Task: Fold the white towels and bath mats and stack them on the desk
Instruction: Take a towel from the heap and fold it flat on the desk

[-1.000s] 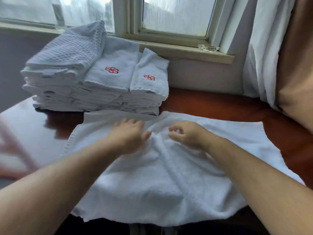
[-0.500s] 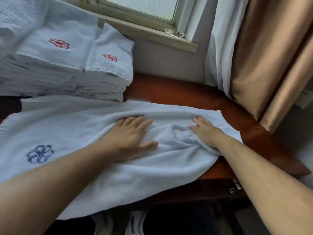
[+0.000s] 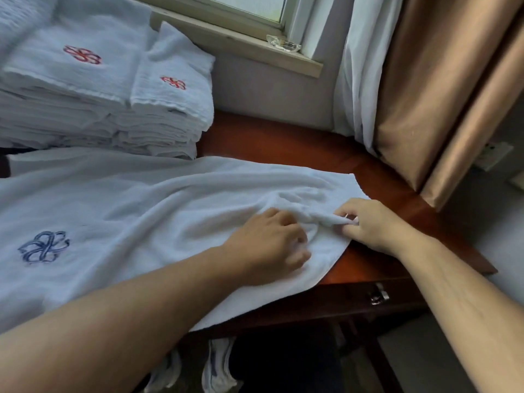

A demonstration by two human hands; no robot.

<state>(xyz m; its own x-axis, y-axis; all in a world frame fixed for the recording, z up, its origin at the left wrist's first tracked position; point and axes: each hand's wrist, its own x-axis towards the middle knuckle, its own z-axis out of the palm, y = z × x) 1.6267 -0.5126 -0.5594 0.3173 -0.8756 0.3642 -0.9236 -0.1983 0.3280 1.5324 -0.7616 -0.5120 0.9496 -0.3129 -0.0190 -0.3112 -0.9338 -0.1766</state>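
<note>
A white towel point(image 3: 127, 199) lies spread across the wooden counter point(image 3: 283, 140). At its right edge the right hand point(image 3: 368, 225) pinches a fold. Just beside it, the left hand point(image 3: 269, 245) grips bunched cloth with curled fingers. The folded towels point(image 3: 113, 95) are stacked far left.

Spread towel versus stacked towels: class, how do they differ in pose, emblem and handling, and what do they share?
The spread towel lies open and rumpled; the stacked towels are folded in piles. The spread towel's emblem is blue; the stacked towels' emblems are red. The right hand pinches a fold of the spread towel; no hand touches the stacked towels. Both are white and sit on the desk.
</note>
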